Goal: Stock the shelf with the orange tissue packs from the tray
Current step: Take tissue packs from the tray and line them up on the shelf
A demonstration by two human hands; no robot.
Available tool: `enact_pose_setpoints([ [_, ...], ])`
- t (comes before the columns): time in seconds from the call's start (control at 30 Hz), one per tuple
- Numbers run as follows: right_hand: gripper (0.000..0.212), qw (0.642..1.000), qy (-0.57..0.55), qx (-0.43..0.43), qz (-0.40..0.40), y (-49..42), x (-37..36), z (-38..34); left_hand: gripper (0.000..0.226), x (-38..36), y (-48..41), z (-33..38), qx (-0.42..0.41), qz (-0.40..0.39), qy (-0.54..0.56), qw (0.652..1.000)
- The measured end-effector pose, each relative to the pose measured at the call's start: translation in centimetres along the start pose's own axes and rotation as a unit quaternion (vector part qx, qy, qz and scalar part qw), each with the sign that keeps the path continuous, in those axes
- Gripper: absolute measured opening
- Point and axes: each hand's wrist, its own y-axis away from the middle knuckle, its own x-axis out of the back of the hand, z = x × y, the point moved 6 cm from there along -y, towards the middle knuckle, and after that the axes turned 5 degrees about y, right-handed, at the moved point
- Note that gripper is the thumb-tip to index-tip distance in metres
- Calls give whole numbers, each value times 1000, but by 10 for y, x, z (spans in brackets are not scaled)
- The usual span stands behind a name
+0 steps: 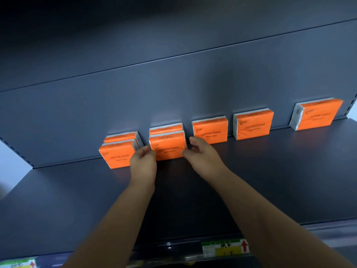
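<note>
At the back of the shelf (270, 180), orange packs in a row

Along the shelf's front edge a green-and-yellow price label (225, 248) with a red arrow sits right of centre, and a second label (18, 264) shows at the left front corner. Two bare forearms reach over the dark shelf surface toward its back edge. The left hand (144, 165) has its fingertips against the left side of the held pack (168, 147); whether they curl round it I cannot tell. The right hand (202, 157) pinches the same pack's right side, thumb at the front, fingers curled at the edge. This pack stands upright on the shelf, left of centre, with a rear pack (166, 127) close behind it. Just beside them on the left stands another pair, the left front pack (117, 156) ahead of the left rear pack (120, 136). Toward the right, single packs stand apart along the back edge: the third pack (210, 130), the fourth pack (254, 125), and the far-right pack (318, 116) near the right end. Behind them all rises the grey back panel (77, 117)
</note>
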Motion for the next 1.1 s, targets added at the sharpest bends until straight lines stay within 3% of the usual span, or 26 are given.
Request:
enact_pose_setpoints([
  [0.07, 52, 999, 32, -5, 33, 5, 6, 0, 30, 4, 5, 4, 7, 9, -20, 1000],
  [0.23, 44, 992, 109, 28, 52, 28, 7, -16, 6, 6, 43, 19, 20, -42, -113, 993],
  [0.33, 31, 977, 171, 103, 72, 47, 0, -34, 13, 13, 67, 27, -61, -101, -186, 975],
  [0.43, 39, 958, 221, 170, 67, 80, -17, -54, 32, 44, 103, 35, -173, -112, -292, 934],
  [0.57, 57, 920, 286, 270, 9, 141, -59, -87, 40, 112, 150, 51, -274, -34, -398, 875],
  [0.73, 61, 881, 302, 363, -35, 218, -124, -133, 68, 219, 198, 62, -294, 99, -484, 818],
  [0.97, 64, 875, 293, 363, -133, 310, -237, -114, 63, 366, 258, 42, -242, 176, -511, 806],
  [1.1, 56, 880, 303, 305, -202, 338, -293, -72, 57, 429, 278, 2, -187, 181, -469, 844],
])
